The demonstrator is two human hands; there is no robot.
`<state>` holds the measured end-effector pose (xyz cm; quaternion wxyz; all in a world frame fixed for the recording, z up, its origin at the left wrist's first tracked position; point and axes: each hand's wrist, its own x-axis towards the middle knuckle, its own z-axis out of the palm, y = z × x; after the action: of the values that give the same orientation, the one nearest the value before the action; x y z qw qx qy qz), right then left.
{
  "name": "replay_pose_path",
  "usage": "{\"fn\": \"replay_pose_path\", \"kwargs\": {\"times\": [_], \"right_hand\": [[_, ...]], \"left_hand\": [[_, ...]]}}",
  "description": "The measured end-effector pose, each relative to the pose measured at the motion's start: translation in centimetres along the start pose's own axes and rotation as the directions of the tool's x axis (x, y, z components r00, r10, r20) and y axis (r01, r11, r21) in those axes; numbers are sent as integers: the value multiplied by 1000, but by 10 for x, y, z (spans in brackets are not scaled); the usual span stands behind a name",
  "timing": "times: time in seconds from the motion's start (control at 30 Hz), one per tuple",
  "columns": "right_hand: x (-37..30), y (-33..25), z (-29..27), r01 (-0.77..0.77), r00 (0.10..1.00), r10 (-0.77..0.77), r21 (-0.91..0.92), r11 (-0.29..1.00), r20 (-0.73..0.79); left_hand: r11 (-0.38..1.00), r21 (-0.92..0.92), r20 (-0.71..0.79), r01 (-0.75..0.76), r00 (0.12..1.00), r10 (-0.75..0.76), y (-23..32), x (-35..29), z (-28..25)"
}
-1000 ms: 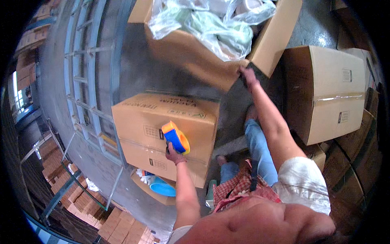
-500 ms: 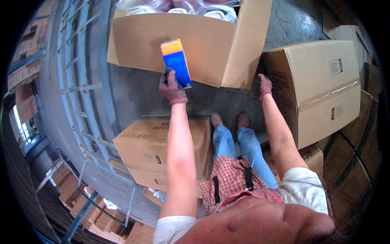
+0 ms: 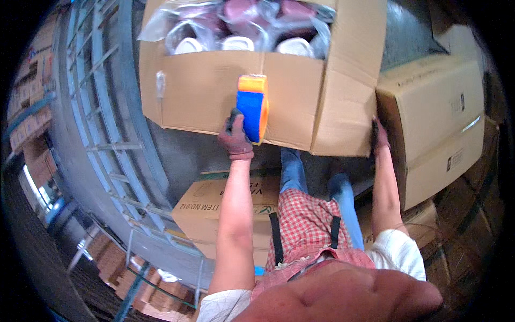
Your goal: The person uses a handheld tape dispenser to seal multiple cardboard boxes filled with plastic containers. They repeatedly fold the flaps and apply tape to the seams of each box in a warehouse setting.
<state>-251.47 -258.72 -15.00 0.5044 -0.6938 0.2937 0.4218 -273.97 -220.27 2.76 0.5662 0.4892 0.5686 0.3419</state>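
Observation:
My left hand (image 3: 236, 134), in a maroon work glove with dark fingertips, is closed around a blue-and-orange tape dispenser (image 3: 250, 110). It holds the dispenser in front of the near side of an open cardboard box (image 3: 198, 99). Maroon items (image 3: 241, 13) with white rounded ends, wrapped in clear plastic, fill that box. My gloved right hand (image 3: 380, 137) reaches forward at the box's right flap (image 3: 343, 112), fingers extended along its outer edge. Whether the fingers press on the flap is hard to tell.
A large taped carton (image 3: 429, 129) stands close by my right hand. Another carton (image 3: 230, 214) lies below my left forearm. A blue metal ladder-like frame (image 3: 110, 145) runs along the left. Further cartons (image 3: 461, 193) are stacked at the right.
The open box now appears nearer and lower in view, showing more of its contents. My left hand stays closed on the tape dispenser. My right hand's fingers have straightened beside the flap.

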Motion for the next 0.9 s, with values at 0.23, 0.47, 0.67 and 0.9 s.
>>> {"fn": "replay_pose_path", "kwargs": {"times": [0.23, 0.47, 0.67, 0.9], "right_hand": [[-193, -124, -26, 206, 973, -225, -249, 946, -50], [-384, -220, 150, 425, 759, -83, -395, 815, 645], [-129, -244, 253, 290, 872, -203, -137, 947, 445], [-110, -239, 318, -160, 863, 285, -309, 938, 417]], "left_hand": [[949, 299, 97, 102, 986, -136, 25, 5, -14], [918, 362, 219, 163, 942, -253, 21, -8, -24], [673, -652, 128, 350, 925, -357, 52, 58, -130], [783, -563, -382, 265, 757, -531, -10, 128, -307]]}}
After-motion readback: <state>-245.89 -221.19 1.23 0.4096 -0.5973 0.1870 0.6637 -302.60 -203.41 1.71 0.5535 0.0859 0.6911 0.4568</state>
